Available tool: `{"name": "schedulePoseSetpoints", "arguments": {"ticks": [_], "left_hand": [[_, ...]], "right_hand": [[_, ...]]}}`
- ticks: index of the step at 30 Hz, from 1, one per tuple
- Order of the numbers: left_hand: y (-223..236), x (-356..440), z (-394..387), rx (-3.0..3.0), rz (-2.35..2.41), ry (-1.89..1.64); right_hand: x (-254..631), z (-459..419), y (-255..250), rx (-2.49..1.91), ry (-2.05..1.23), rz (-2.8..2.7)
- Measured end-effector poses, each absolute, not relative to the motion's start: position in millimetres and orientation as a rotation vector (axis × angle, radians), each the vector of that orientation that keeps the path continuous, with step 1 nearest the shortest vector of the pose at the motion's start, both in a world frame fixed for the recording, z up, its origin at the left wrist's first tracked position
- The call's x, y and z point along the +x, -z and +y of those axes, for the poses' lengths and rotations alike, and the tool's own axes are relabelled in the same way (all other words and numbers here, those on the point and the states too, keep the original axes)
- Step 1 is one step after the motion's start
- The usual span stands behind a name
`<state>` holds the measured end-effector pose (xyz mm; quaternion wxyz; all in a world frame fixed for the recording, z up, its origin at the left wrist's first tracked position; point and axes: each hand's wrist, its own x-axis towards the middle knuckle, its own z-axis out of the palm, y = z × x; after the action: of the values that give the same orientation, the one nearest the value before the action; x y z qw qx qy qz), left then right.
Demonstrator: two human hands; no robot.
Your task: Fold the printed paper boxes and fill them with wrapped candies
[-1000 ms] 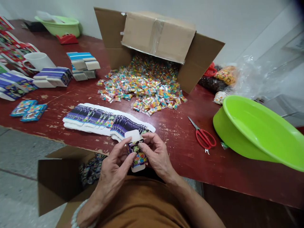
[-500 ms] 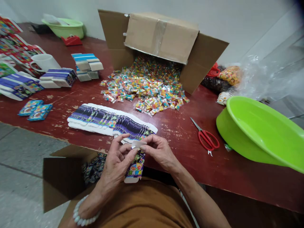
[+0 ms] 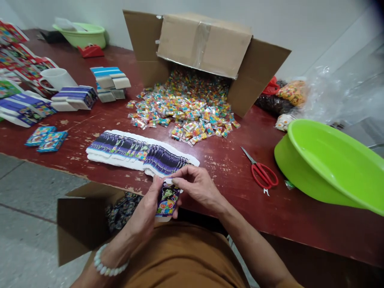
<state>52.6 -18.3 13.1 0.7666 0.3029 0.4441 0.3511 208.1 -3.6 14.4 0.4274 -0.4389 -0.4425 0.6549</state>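
A small purple and black printed carton is held upright between my hands at the table's front edge. My left hand wraps it from the left, with fingertips showing at its right side. The fingers of my right hand pinch the white flap at its top end. The carton's lower flap sticks out at the bottom. Just beyond lies an overlapping row of flat purple cartons. Farther back, small clear packets of colourful candy spill from a tipped cardboard box.
Red-handled scissors and a green basin are at the right. Small blue boxes, stacked cartons and a white mug stand left. Below the table edge, an open cardboard box contains dark packets.
The carton's top flap, raised earlier, is now folded down. My left hand has shifted from pinching near the top to wrapping around the carton's body.
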Motion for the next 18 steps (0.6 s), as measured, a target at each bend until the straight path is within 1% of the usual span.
{"name": "schedulePoseSetpoints", "arguments": {"ticks": [3, 5, 7, 10, 13, 16, 18], "left_hand": [[-10, 51, -19, 0.745, 1.012, -0.756], [-9, 49, -19, 0.785, 1.046, -0.764], [-8, 48, -19, 0.802, 1.075, -0.764], [-7, 48, -20, 0.784, 1.094, -0.718], [-5, 51, -21, 0.790, 1.083, -0.716], [-2, 53, -21, 0.819, 1.099, -0.707], [-1, 51, -20, 0.820, 1.116, -0.667]], "right_hand": [[207, -2, -19, -1.097, -1.687, -0.997], [209, -2, -19, -1.071, -1.638, -1.075], [212, -3, -19, -1.011, -1.521, -1.282], [217, -5, -19, -0.934, -1.226, -1.645], [219, -4, -17, -1.009, -1.023, -1.759], [216, -1, -13, -1.133, -1.076, -1.679], [214, 2, -12, -1.135, -1.061, -1.684]]}}
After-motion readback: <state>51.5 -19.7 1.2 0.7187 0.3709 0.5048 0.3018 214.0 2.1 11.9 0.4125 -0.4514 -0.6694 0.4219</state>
